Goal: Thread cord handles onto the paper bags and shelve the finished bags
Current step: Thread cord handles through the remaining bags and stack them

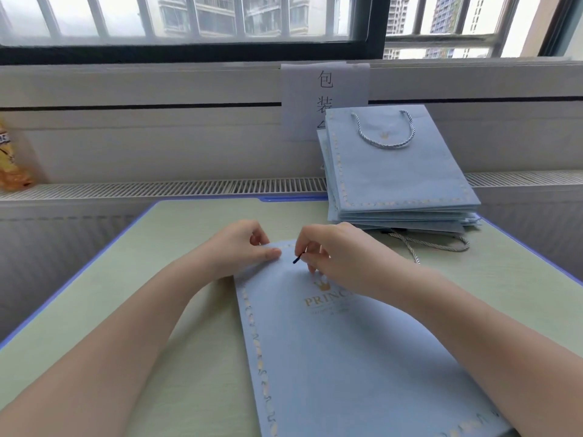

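Bag in work: pale blue paper bag (340,357) lies flat on the green table (157,310), top edge away from the person, so the handle holes sit within finger reach.
Left hand (243,247): fingers curled over the bag's top left corner, thumb pressing the paper down; judged to pin and steady the edge while the cord goes in.
Right hand (331,257): pinches a dark cord tip (298,258) between thumb and forefinger, point angled down-left toward the bag's top edge.
Cord: only the stiff tip shows; the rest is hidden under the right hand, and the hole itself cannot be made out.
Step (judgement): feeding the tip into a handle hole; no handle shows on this bag yet.
Finished bags: stack (400,197) at the far right of the table, just behind the right hand, top bag propped against the wall with a twisted cord handle (383,130) fitted.
Loose cord (435,246): loops out from under the stack's near edge.
Background: paper sign (325,89) taped on the wall behind the stack.
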Motion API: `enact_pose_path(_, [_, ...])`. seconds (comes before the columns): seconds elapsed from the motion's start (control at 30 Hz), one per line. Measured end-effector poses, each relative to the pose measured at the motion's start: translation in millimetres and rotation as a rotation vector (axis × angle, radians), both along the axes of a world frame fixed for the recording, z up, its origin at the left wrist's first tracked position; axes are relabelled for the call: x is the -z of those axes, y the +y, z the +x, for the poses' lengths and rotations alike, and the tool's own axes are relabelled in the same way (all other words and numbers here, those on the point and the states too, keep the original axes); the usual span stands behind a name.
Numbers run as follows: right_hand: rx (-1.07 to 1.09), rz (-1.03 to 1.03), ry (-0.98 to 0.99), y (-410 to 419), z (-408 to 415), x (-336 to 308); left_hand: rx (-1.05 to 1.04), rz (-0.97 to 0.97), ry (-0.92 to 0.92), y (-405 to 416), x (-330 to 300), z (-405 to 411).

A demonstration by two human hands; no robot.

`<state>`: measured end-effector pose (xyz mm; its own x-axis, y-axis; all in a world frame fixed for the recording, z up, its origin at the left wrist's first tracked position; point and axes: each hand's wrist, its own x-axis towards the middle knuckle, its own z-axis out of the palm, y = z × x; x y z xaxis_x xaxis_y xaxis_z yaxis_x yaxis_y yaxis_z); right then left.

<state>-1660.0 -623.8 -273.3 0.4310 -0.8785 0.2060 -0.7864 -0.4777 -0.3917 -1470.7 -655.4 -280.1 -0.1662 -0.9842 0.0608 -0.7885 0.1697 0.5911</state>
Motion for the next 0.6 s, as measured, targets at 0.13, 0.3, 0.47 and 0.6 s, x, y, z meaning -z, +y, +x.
enact_pose_path(0.13, [0.0,-0.051,0.009,1.3,-0.3,-0.9,-0.008,0.08,0.131,3.6,-7.2,-1.8])
enact_pose_path(0.3, [0.021,-0.087,0.074,1.3,-2.8,-4.6,0.029,0.146,0.182,4.9,-21.3,16.3])
enact_pose_path(0.47, [0.044,-0.158,0.19,1.9,-9.9,-14.4,0.135,0.272,0.253,8.0,-26.4,26.4])
enact_pose_path(0.6, [-0.004,-0.094,0.015,6.9,-19.7,-40.9,0.09,0.227,0.167,5.1,-21.6,18.5])
